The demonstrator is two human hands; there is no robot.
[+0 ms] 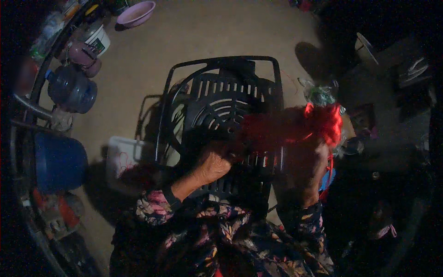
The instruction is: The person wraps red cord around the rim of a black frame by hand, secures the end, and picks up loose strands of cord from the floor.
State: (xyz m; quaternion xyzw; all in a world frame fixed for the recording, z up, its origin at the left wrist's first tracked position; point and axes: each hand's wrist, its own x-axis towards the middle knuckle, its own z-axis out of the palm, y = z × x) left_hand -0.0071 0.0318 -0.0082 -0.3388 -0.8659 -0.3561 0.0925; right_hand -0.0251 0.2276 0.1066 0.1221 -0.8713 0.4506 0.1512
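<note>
A thick bundle of red yarn [286, 128] stretches across a black slotted plastic chair [240, 87], its bright looped end at the right. My left hand [214, 164] is closed at the bundle's darker left end, over the middle of the chair; shadow covers its fingertips. My right hand [318, 154] is beneath the bright end, with the yarn over its fingers, and seems closed on it. Dim light blurs that hand's outline. A red strand hangs down beside the right wrist.
A white container [123, 147] with a red strand stands left of the chair. Farther left are a blue tub [60, 161], a large water bottle [73, 89] and a metal frame [32, 108]. A pink basin [136, 14] lies at the far left. Dark clutter fills the right side.
</note>
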